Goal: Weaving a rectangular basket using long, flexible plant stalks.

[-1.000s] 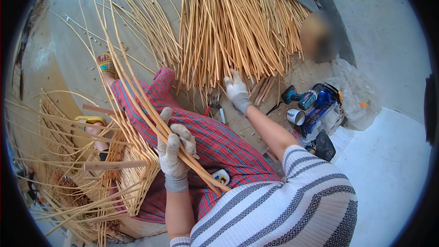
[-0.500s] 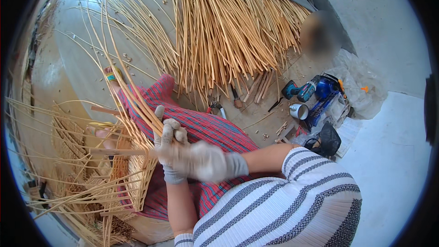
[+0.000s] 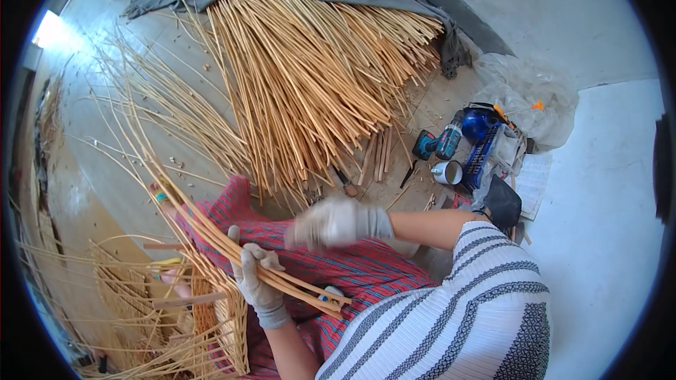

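Fingers (image 3: 248, 264) of the left hand (image 3: 262, 291) are gripping rods (image 3: 212, 231); the right hand (image 3: 332, 224) is blurring, its grip unclear. From it, a rod heap (image 3: 303, 88) is crowding twelve o'clock, a drill (image 3: 448, 142) two.

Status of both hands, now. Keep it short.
Left hand: closed around several long canes.
Right hand: over the red plaid cloth, too blurred to tell open or closed.
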The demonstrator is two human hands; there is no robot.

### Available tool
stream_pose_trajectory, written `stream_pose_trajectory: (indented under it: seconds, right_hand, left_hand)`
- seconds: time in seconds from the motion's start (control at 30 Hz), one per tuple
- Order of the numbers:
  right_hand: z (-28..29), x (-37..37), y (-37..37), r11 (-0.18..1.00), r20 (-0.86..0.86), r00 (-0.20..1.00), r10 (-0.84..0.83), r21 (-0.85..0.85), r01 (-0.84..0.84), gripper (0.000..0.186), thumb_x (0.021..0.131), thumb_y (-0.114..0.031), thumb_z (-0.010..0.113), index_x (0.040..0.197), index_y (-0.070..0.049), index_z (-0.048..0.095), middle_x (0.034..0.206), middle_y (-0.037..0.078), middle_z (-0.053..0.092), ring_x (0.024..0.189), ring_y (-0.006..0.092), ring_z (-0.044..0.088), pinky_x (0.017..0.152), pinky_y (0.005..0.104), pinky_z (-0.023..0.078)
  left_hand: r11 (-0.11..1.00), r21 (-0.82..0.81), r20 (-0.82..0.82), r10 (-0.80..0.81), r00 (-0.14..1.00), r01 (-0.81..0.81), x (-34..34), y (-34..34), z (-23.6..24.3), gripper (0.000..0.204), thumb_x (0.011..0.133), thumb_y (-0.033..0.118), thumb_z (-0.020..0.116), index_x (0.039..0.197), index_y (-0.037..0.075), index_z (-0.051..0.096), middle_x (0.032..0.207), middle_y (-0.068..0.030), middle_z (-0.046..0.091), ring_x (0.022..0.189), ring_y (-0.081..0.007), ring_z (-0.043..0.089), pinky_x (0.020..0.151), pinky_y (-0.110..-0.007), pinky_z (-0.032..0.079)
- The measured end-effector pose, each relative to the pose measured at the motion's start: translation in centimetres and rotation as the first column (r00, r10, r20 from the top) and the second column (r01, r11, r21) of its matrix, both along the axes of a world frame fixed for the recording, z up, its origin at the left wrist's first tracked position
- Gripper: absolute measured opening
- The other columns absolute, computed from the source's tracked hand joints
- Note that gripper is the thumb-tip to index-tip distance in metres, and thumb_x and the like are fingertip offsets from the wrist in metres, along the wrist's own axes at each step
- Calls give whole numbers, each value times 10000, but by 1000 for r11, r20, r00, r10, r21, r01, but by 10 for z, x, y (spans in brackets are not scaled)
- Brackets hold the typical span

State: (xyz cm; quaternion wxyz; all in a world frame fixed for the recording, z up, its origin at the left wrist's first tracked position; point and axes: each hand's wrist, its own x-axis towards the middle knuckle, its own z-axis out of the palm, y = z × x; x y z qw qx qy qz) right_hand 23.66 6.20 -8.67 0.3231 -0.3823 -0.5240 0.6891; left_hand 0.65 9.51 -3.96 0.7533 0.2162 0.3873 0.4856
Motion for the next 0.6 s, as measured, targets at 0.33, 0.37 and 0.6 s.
stream_pose_trajectory:
  seconds: [0.33, 0.37, 0.6]
  right_hand:
    - [-138, 174, 72, 660, 975, -205, -83, 207, 722, 461, 1012, -365, 385, 1294, -38, 545, 1118, 222, 612, 1010, 344, 613, 820, 523, 511]
    - [-147, 155, 72, 720, 983, -179, -39, 152, 677, 519, 1003, -408, 385, 1331, -24, 502, 1120, 213, 600, 1011, 335, 602, 815, 511, 507]
    - [-171, -23, 92, 866, 970, 163, -181, 79, 494, 871, 916, -413, 576, 1503, 105, 196, 1201, 218, 511, 1077, 315, 531, 920, 398, 452]
  left_hand:
    - [1000, -16, 99, 2, 995, -1, 10, 6, -7, 592, 1019, 193, 541, 1522, 57, 260, 906, -37, 608, 675, -117, 583, 553, -286, 556]
    - [1000, -24, 83, -14, 996, 16, 12, 7, -7, 620, 1011, 211, 560, 1525, 59, 248, 907, -31, 610, 677, -114, 584, 557, -280, 555]
    - [999, 10, -3, -34, 999, 34, 24, 13, -10, 629, 1008, 210, 565, 1522, 49, 241, 902, -28, 609, 680, -112, 585, 577, -283, 562]
